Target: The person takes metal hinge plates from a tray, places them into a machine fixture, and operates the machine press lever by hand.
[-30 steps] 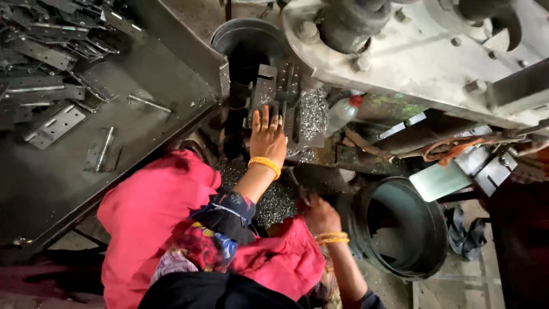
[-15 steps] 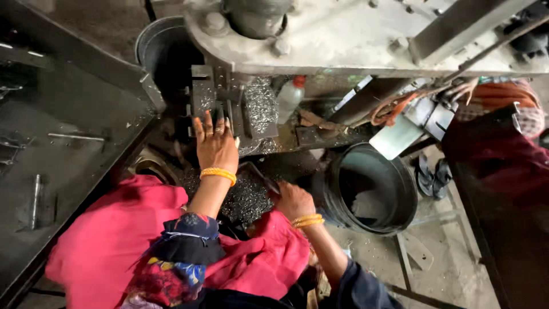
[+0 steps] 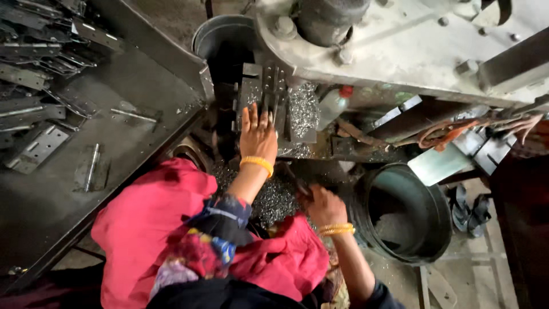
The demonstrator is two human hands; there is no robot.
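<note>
Steel makes up the dark, blocky die (image 3: 260, 94) of the press at upper centre of the frame, and the left hand (image 3: 258, 134) lies flat on its front, fingers spread and released, gripping nothing that shows. A yellow bangle (image 3: 257, 163) circles that wrist. Just right of the die a heap of small silvery metal punchings (image 3: 302, 110) glitters on the press bed, and more of the same shiny scrap (image 3: 274, 197) lies below the left forearm, at the middle of the frame. The right hand (image 3: 323, 206) sits lower, right of centre, curled around a thin dark rod-like handle (image 3: 296, 182); how firmly it grips I cannot tell. Stacked yellow bangles (image 3: 335, 230) ring its wrist. A plastic bottle with a red cap (image 3: 333, 104) stands beside the punchings. At lower right a round dark metal bucket (image 3: 423, 197) rests on the floor, close to the right arm. The big grey cast press frame (image 3: 412, 51) fills the upper right. Along the left, a dark steel bench (image 3: 68, 194) carries flat perforated metal strips (image 3: 34, 149). Pink cloth (image 3: 148, 217) covers the lap at the bottom.
</note>
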